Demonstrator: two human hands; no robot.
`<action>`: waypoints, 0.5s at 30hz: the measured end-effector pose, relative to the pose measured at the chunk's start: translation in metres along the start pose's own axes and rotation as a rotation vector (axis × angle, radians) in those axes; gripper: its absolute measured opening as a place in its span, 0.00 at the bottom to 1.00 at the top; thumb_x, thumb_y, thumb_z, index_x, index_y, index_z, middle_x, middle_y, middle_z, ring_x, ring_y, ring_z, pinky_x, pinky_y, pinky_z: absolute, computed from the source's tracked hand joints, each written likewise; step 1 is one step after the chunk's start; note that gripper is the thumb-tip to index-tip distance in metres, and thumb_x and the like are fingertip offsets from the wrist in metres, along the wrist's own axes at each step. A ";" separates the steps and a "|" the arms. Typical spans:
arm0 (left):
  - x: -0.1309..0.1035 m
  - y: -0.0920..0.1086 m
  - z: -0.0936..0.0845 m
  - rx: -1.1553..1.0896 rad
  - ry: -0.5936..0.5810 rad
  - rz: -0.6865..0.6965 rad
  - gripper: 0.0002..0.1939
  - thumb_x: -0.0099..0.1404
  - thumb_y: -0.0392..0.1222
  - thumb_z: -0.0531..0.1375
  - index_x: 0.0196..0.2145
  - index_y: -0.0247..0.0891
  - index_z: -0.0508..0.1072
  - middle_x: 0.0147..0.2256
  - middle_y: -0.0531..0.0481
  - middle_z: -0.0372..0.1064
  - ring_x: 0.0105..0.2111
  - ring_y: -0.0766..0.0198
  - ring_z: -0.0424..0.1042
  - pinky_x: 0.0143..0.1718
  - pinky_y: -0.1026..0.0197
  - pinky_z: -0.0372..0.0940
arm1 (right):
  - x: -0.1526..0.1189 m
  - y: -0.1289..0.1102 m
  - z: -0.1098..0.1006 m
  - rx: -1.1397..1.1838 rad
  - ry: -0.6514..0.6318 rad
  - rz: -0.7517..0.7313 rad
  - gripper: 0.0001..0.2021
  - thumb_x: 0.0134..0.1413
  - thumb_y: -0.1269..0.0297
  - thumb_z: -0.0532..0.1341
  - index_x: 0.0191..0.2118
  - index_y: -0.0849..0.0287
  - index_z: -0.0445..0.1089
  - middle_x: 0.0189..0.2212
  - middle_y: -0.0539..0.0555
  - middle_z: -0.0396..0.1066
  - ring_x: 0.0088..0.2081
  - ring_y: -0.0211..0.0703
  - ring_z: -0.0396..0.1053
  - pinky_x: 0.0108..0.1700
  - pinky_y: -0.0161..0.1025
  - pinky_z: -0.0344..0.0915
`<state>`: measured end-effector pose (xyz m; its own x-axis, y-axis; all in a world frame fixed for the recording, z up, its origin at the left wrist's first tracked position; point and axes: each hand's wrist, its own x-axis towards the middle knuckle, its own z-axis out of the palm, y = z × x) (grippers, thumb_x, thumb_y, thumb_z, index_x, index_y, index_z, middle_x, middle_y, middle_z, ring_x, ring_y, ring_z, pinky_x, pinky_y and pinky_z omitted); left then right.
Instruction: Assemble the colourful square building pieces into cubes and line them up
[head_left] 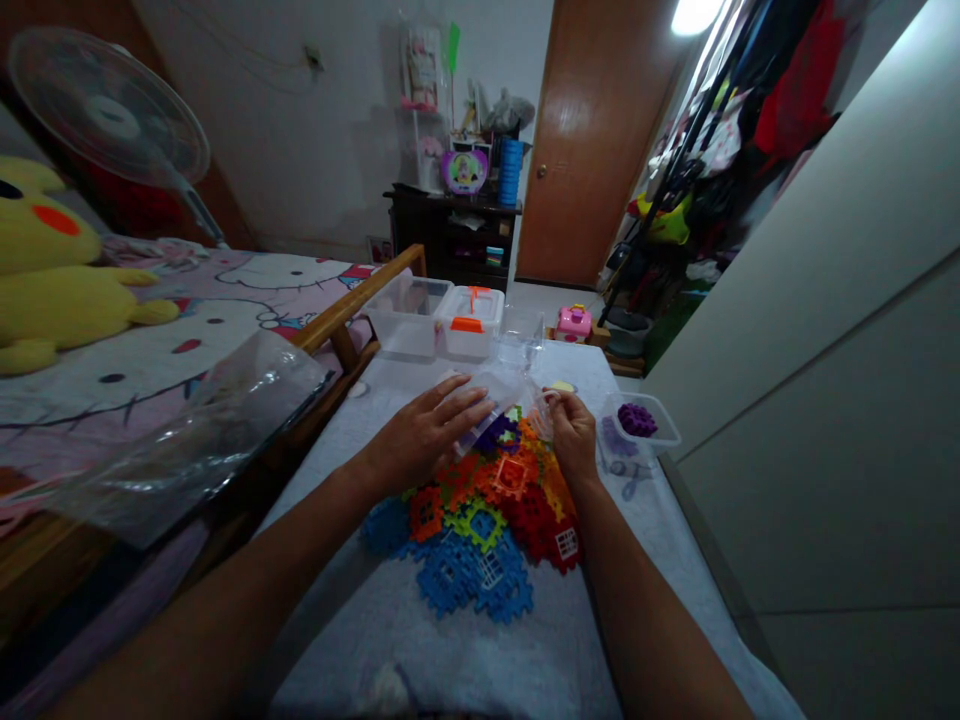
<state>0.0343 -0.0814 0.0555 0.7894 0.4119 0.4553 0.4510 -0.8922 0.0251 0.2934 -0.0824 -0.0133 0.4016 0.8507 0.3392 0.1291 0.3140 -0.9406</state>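
Two hands meet at some clear plastic [496,385] above a pile of toothed, colourful tiles [480,525]. The right hand [571,430] pinches its edge between thumb and fingers – possibly a container's rim, though blur leaves that uncertain. The left hand [439,420] lies against it, palm hidden – its grip cannot be told. Rightward, a clear tub [666,437] holds purple pieces [637,420].

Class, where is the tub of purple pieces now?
In the head view, the tub sits on the right side of the table, between the right hand and the pale panel.
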 end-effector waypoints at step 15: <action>-0.030 -0.016 -0.010 -0.132 0.308 -0.366 0.43 0.56 0.38 0.67 0.66 0.43 0.53 0.64 0.38 0.56 0.65 0.42 0.56 0.65 0.34 0.52 | -0.002 0.003 0.001 -0.004 -0.073 0.067 0.17 0.57 0.49 0.60 0.38 0.58 0.75 0.30 0.51 0.73 0.30 0.41 0.67 0.34 0.38 0.64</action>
<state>-0.0010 -0.0813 0.0497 0.4206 0.6461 0.6369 0.6028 -0.7237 0.3360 0.2922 -0.0829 -0.0167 0.3423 0.8983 0.2754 0.1074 0.2537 -0.9613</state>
